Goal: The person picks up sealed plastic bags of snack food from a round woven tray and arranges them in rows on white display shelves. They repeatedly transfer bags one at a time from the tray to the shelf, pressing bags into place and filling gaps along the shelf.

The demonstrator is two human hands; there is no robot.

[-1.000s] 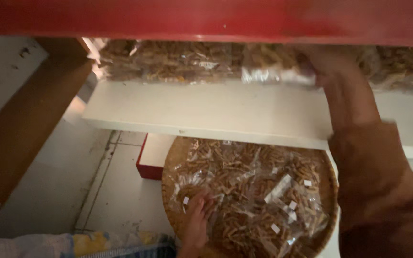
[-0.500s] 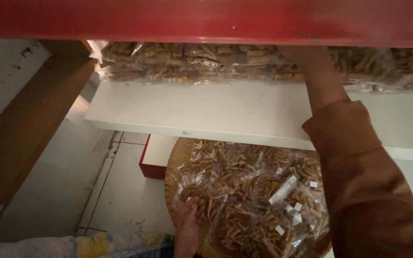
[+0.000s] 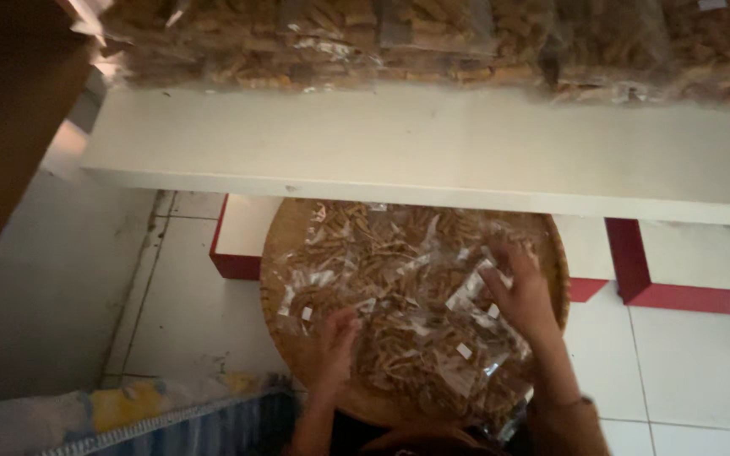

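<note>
Head view shows my hands over a round woven tray heaped with clear packets of brown snack sticks, which sits on the floor just below the white shelf. My left hand rests fingers-down on the near-left packets, my right hand spreads loosely on the right-side packets nearer the shelf; neither visibly closes on one. Packets lie every way, no shared long axis; the shelf edge limits room above, and more bagged snacks fill its top.
</note>
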